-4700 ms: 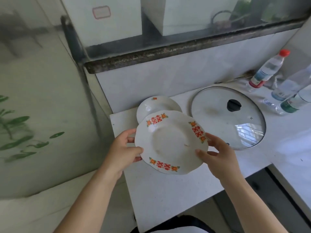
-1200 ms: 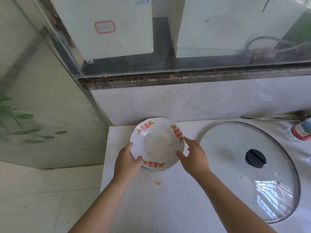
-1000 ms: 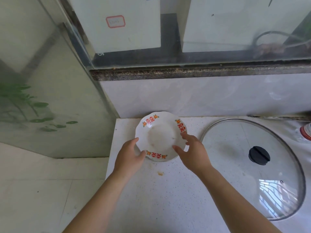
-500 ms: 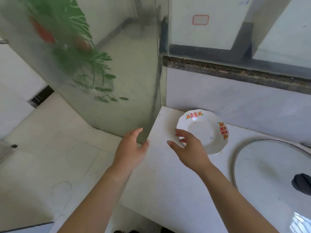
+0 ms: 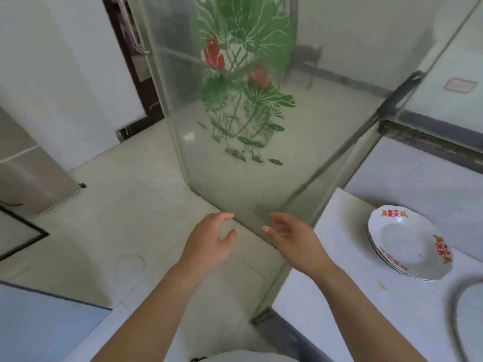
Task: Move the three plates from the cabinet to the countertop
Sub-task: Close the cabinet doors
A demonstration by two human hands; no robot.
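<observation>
Only an arc of the lid (image 5: 467, 312) showed at the lower right, the frame cutting off the rest. We could not count the plates (image 5: 407, 246) for certain: under the top one, further rims peeked out along the near side, and the pile hid everything else. A pale blue surface (image 5: 39, 325) at the lower left was cropped beyond telling what it was, and the scene behind the glass panel (image 5: 243, 105) was blurred by its green and red lotus print.

The plates were white and shallow, with wavy rims and red-and-orange emblems spaced around the edge. They sat stacked on the countertop (image 5: 339, 296), toward its back, near the wall and just beside the lid.

Our left hand (image 5: 209, 241) and right hand (image 5: 295, 241) hung in the air with palms turned toward each other, fingers loosely curled, thumbs apart, gripping nothing and touching nothing. The left was over the floor (image 5: 117, 205); the right was at the countertop's left edge, well apart from the plates.

That edge ran along the foot of the glass panel. Bare countertop lay between the stack and the near edge, marked by one small orange crumb (image 5: 382, 284). Open floor spread to the left.
</observation>
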